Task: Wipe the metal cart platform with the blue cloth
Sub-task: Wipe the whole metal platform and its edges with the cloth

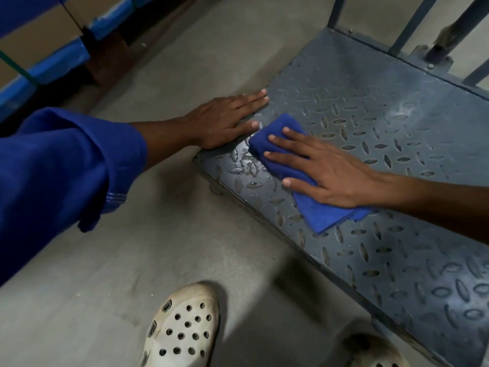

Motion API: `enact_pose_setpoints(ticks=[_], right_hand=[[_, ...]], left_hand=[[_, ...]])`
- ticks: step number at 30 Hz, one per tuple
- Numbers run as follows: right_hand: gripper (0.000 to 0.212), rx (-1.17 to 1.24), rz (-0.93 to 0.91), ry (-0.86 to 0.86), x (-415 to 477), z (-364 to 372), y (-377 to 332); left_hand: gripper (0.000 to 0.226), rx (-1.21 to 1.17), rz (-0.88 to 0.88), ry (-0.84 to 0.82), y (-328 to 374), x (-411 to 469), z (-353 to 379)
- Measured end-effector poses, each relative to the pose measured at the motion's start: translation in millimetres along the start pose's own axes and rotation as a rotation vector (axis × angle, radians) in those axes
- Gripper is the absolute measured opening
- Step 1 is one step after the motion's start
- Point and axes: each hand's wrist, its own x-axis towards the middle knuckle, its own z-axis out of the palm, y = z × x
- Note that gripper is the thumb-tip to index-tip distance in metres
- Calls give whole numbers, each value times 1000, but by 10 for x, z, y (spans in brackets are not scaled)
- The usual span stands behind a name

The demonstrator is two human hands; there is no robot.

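Metal cart platform [370, 115]: right hand [325, 170] spread flat on blue cloth [321, 215]; left hand [225, 120] flat beside.

The light is dim, cool and diffuse. Beyond the right hand [328, 170], the grey diamond-embossed metal cart platform [370, 75] carries a pale, hazy patch of glare. Small bright glints sparkle on its raised pattern just off that hand's fingertips, below the left hand [225, 120]. Below both hands, the grey concrete floor [185, 234] shows a lighter band, and a soft dark shadow lies on it beside the platform's edge. The cream perforated rubber clog [182, 327] below the left hand is well lit but slightly soft, while a second clog [370, 350] below the right hand is blurred. Up and to the left of the left hand, the corner sinks into darkness. Straight lines bow toward the frame edges.
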Motion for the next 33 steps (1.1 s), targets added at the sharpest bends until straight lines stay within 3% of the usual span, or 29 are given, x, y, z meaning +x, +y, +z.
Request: enact_pose_setpoints(ticks=[7,11,16,22,27,33], right_hand=[[63,-8,-216,-32,-34,98,-209],[66,5,19,42,-12,16,325],[90,53,425,168,14,-44,758],[65,13,147,55,127,-13,545],[77,25,380,94,316,-159,1231],[68,72,300,60,482,-219,1613]], left_hand=[[74,36,31,54,-21,13,30],[73,39,21,64,-26,15,52],[71,87,-14,99,49,17,105],[76,1,-182,201,459,231,368],[80,20,-148,161,457,475,370],[79,37,-110,172,423,578,377]])
